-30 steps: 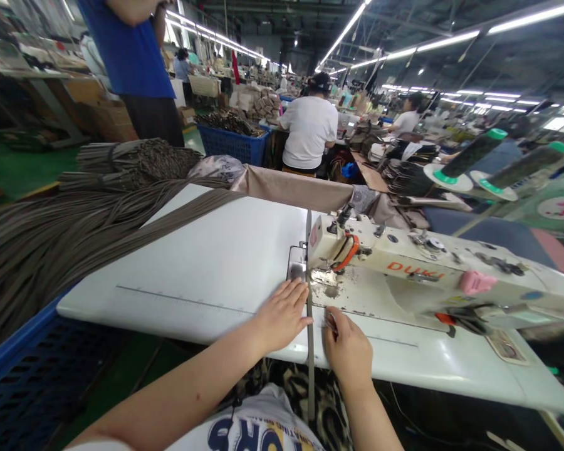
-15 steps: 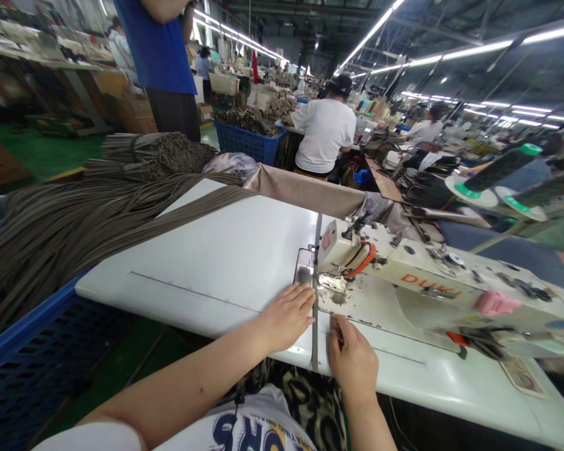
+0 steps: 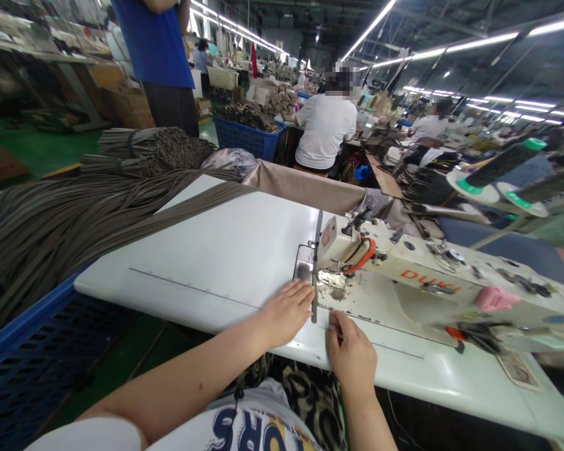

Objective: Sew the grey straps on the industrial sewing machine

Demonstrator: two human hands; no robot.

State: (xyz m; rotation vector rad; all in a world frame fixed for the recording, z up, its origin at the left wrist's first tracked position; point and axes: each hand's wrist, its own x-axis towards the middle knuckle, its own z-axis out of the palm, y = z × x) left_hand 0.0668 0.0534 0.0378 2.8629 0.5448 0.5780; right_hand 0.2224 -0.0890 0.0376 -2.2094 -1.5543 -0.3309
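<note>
A narrow grey-brown fabric strip [image 3: 314, 312] lies lengthwise on the white sewing table [image 3: 207, 244], passing along the needle end of the sewing machine [image 3: 385, 257]. Its near end lies between my two hands. My left hand [image 3: 289, 311] rests flat with fingers stretched out, the fingertips touching the strip's left edge just before the metal plate [image 3: 303, 270]. To the right of the strip, my right hand [image 3: 352, 351] is curled on the tabletop around a small dark-and-metal tool [image 3: 337, 328], mostly hidden by the fingers.
Many long grey-brown strips [image 3: 51, 219] drape over a blue crate [image 3: 42, 351] on the left and onto the table. Thread cones [image 3: 502, 166] stand at right. A cloth-lined trough [image 3: 305, 185] borders the far edge. A person in blue [image 3: 155, 50] stands beyond; another person [image 3: 326, 128] sits ahead.
The strip has slid away from me past the machine's needle end; its near end moved from the table's front edge to beside my left fingers. Both hands stay nearly in place.
</note>
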